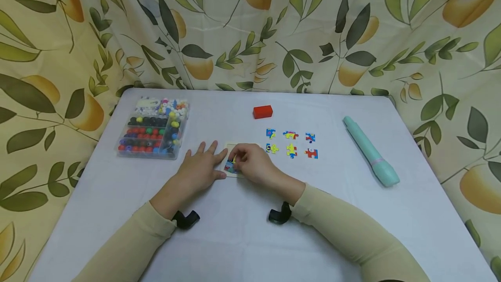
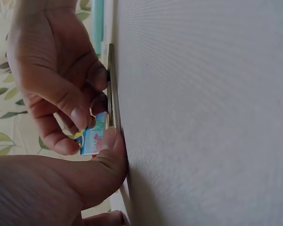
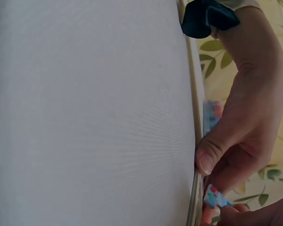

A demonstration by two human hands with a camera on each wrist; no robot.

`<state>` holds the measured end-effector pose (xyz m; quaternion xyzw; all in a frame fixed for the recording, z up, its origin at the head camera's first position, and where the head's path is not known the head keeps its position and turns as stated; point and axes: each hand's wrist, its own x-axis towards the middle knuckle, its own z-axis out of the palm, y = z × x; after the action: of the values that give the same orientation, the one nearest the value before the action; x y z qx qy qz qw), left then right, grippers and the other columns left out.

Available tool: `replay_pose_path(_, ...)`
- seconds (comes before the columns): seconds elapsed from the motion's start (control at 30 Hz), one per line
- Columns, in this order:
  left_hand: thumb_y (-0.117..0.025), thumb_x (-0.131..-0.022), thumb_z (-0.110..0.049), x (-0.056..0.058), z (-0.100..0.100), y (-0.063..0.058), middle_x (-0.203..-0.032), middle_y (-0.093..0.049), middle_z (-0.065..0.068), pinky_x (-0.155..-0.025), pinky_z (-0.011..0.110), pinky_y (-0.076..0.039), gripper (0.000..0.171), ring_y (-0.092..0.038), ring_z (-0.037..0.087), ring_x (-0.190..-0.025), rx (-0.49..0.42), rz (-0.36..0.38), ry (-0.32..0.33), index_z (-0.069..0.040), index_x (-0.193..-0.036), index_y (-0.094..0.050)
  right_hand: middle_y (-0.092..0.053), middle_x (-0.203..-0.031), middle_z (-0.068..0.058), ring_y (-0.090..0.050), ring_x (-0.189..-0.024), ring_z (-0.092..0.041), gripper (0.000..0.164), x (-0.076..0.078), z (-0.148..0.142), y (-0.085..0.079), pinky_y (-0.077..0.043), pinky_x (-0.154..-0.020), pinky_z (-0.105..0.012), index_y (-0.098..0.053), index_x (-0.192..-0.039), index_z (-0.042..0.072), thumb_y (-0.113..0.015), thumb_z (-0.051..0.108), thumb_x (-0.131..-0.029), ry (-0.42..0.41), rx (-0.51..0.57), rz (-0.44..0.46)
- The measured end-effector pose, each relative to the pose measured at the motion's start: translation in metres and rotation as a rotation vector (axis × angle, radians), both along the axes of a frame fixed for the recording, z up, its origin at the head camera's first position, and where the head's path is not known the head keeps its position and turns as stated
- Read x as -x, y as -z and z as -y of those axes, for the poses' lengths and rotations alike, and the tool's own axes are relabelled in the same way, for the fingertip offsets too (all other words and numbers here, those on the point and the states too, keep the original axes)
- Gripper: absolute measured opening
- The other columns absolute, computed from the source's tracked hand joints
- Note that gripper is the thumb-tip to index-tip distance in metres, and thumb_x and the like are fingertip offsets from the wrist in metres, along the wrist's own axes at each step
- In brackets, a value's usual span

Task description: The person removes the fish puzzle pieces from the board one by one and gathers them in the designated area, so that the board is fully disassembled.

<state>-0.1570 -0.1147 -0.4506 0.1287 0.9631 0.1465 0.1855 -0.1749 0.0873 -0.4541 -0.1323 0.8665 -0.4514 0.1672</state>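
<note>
My right hand pinches a small blue jigsaw puzzle piece with a sea-scene print between thumb and fingers. In the left wrist view the piece stands tilted up from a thin puzzle board on the table. My left hand lies with fingers spread on the white cloth, its thumb at the near edge of the board, close by the piece. The right hand hides much of the board in the head view. Loose puzzle pieces lie in two rows to the right of it.
A clear compartment box of coloured beads stands at the left. Behind the loose pieces sits a red block. A mint-green tapered case lies at the right. Patterned curtain hangs behind the white-covered table.
</note>
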Motion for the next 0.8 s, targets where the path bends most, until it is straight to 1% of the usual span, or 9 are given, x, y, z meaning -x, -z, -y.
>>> replay_pose_path(0.1, -0.073, -0.099, -0.051, 0.001, 0.0, 0.0, -0.18, -0.024, 0.013, -0.127, 0.079, -0.019, 0.079, -0.017, 0.048, -0.166, 0.01, -0.014, 0.011, -0.029, -0.167, -0.041, -0.065, -0.087, -0.005, -0.061, -0.086, -0.02, 0.02, 0.002, -0.003, -0.002, -0.051, -0.068, -0.027, -0.077, -0.108, 0.017, -0.073, 0.0, -0.098, 0.015, 0.041, 0.041)
replay_pose_path(0.2, -0.074, -0.099, -0.051, 0.001, 0.0, 0.0, -0.18, -0.025, 0.013, -0.127, 0.078, -0.02, 0.079, -0.018, 0.049, -0.166, 0.017, -0.021, 0.016, -0.029, -0.167, -0.041, -0.064, -0.088, -0.007, -0.063, -0.078, -0.021, 0.021, 0.003, -0.006, -0.004, -0.057, -0.065, -0.025, -0.078, -0.111, 0.015, -0.073, 0.0, -0.098, 0.032, 0.083, 0.088)
replay_pose_path(0.27, -0.073, -0.099, -0.051, 0.001, 0.0, 0.0, -0.18, -0.025, 0.013, -0.127, 0.078, -0.019, 0.079, -0.018, 0.049, -0.166, 0.018, -0.021, 0.018, -0.029, -0.167, -0.041, -0.063, -0.089, -0.008, -0.065, -0.075, -0.022, 0.019, 0.004, -0.007, -0.005, -0.062, -0.065, -0.027, -0.078, -0.11, 0.014, -0.073, -0.001, -0.098, 0.042, 0.111, 0.115)
replay_pose_path(0.33, -0.074, -0.099, -0.052, 0.001, 0.0, 0.0, -0.179, -0.025, 0.013, -0.127, 0.078, -0.019, 0.079, -0.018, 0.049, -0.166, 0.02, -0.02, 0.016, -0.029, -0.167, -0.041, -0.062, -0.09, -0.009, -0.067, -0.075, -0.023, 0.018, 0.004, -0.008, -0.008, -0.065, -0.066, -0.031, -0.079, -0.108, 0.013, -0.073, -0.001, -0.098, 0.05, 0.133, 0.134)
replay_pose_path(0.4, -0.074, -0.099, -0.052, 0.001, -0.001, -0.001, -0.18, -0.025, 0.013, -0.127, 0.079, -0.018, 0.08, -0.018, 0.049, -0.166, 0.024, -0.017, 0.015, -0.029, -0.167, -0.041, -0.062, -0.091, -0.009, -0.069, -0.08, -0.023, 0.018, 0.004, -0.01, -0.01, -0.067, -0.068, -0.033, -0.079, -0.108, 0.013, -0.073, -0.001, -0.098, 0.055, 0.152, 0.146)
replay_pose_path(0.5, -0.074, -0.098, -0.052, 0.001, -0.001, -0.001, -0.18, -0.025, 0.013, -0.128, 0.078, -0.017, 0.08, -0.017, 0.048, -0.166, 0.028, -0.011, 0.011, -0.03, -0.167, -0.04, -0.062, -0.094, -0.009, -0.069, -0.088, -0.024, 0.019, 0.004, -0.015, -0.016, -0.067, -0.07, -0.036, -0.08, -0.109, 0.013, -0.074, -0.001, -0.098, 0.064, 0.151, 0.146)
replay_pose_path(0.57, -0.074, -0.099, -0.052, 0.001, -0.002, -0.002, -0.18, -0.024, 0.012, -0.128, 0.078, -0.017, 0.08, -0.017, 0.048, -0.166, 0.031, -0.007, 0.01, -0.03, -0.168, -0.04, -0.063, -0.095, -0.009, -0.071, -0.089, -0.024, 0.02, 0.004, -0.02, -0.02, -0.067, -0.071, -0.037, -0.08, -0.113, 0.013, -0.074, 0.0, -0.099, 0.067, 0.14, 0.143)
replay_pose_path(0.7, -0.073, -0.099, -0.052, 0.001, -0.003, -0.001, -0.18, -0.025, 0.013, -0.128, 0.077, -0.018, 0.08, -0.018, 0.048, -0.166, 0.047, -0.012, 0.013, -0.03, -0.168, -0.04, -0.065, -0.095, -0.011, -0.075, -0.085, -0.025, 0.022, 0.005, -0.032, -0.027, -0.067, -0.071, -0.038, -0.076, -0.118, 0.008, -0.075, 0.0, -0.098, 0.074, 0.115, 0.138)
replay_pose_path(0.8, -0.073, -0.099, -0.052, 0.001, -0.003, -0.002, -0.18, -0.025, 0.013, -0.128, 0.078, -0.018, 0.079, -0.018, 0.048, -0.166, 0.055, -0.015, 0.014, -0.03, -0.168, -0.04, -0.064, -0.094, -0.011, -0.076, -0.082, -0.025, 0.019, 0.006, -0.045, -0.027, -0.068, -0.072, -0.039, -0.074, -0.116, 0.006, -0.075, -0.001, -0.098, 0.088, 0.107, 0.148)
